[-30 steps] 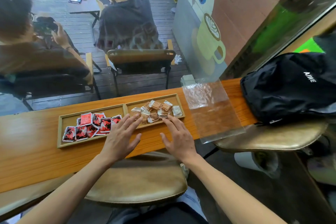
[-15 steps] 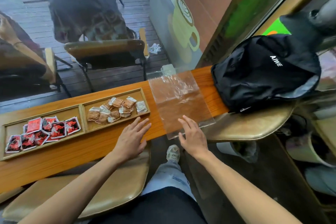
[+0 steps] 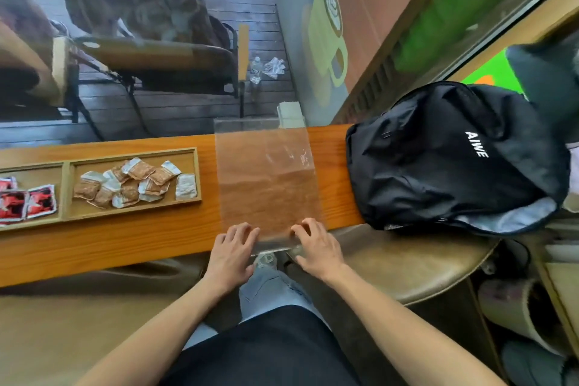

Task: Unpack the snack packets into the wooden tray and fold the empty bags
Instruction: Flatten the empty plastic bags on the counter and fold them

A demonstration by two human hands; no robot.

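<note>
Soft, even daylight fills the scene, coming through the window glass (image 3: 175,41) at the far side. The glass carries hazy reflections that smear the view beyond it (chairs and figures look washed and blurred). The counter (image 3: 109,238) is well lit, with only faint shadows. Wide-angle distortion bends the edges, and the whole picture is slightly soft.

Wooden tray (image 3: 131,213) cut off left
</note>
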